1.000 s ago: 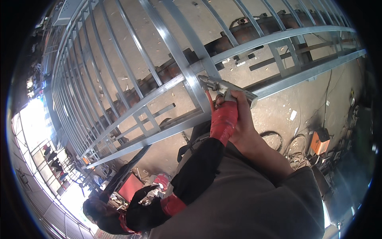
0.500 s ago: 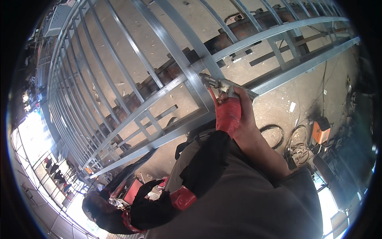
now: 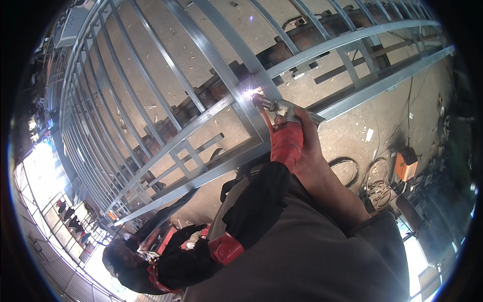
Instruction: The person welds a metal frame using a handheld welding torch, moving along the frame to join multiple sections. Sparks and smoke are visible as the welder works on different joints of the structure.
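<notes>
My right hand (image 3: pixel 308 133) is closed round the grip of a grey metal welding gun (image 3: pixel 286 109). Red tape (image 3: pixel 287 143) wraps its lower end, and a thick black-sleeved hose (image 3: pixel 259 201) runs down from there across my clothing. The gun's nozzle meets a joint between bars of a grey metal railing frame (image 3: pixel 246 108). A bright white-violet spark (image 3: pixel 250 93) glows at the tip and hides the exact contact spot. My left hand cannot be seen.
Rows of parallel bars (image 3: pixel 166 60) spread to the left. Under the frame lies a long rusty dark beam (image 3: pixel 214 90). On the right floor are an orange box (image 3: pixel 405 165) and coiled cable (image 3: pixel 378 191). A person's clothing or more black sleeve bulks at lower left, unclear which.
A bright spark has appeared at the welding gun's tip, where none showed before. My right hand and the hose have shifted only slightly.
</notes>
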{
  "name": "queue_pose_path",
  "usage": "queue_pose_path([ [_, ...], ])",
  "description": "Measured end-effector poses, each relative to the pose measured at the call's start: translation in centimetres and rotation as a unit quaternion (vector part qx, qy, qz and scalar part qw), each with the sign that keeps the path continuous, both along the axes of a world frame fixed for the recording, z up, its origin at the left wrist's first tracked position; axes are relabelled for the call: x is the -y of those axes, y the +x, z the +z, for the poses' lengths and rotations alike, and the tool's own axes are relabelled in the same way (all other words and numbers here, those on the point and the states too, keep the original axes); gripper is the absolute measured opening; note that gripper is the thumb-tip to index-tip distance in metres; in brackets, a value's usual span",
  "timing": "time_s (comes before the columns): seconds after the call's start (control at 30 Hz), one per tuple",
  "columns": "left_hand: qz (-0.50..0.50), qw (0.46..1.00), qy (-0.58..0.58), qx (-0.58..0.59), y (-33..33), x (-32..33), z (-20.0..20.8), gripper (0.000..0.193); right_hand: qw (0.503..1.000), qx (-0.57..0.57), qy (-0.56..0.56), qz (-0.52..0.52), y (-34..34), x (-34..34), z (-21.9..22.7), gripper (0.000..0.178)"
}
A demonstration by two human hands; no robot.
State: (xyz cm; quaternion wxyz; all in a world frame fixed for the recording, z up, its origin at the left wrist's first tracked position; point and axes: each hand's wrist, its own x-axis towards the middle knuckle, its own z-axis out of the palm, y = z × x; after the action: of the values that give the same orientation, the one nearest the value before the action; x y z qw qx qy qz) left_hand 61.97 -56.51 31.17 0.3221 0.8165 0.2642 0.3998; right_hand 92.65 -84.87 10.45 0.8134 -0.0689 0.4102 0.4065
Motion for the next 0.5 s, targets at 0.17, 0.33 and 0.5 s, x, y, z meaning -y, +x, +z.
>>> queue_pose_path([
  [0.17, 0.004, 1.0, -0.001, -0.001, -0.21, 0.21, 0.21, 0.049, 0.999, 0.042, 0.009, 0.002, -0.13, 0.17, 0.14, 0.033],
  [0.33, 0.011, 1.0, -0.001, 0.002, -0.41, 0.6, 0.35, 0.05, 0.999, 0.046, -0.003, 0.001, 0.05, 0.22, 0.04, 0.034],
  [0.5, 0.013, 1.0, -0.003, 0.005, -0.65, 0.87, 0.46, 0.051, 0.999, 0.042, 0.007, 0.012, -0.06, 0.49, 0.33, 0.034],
])
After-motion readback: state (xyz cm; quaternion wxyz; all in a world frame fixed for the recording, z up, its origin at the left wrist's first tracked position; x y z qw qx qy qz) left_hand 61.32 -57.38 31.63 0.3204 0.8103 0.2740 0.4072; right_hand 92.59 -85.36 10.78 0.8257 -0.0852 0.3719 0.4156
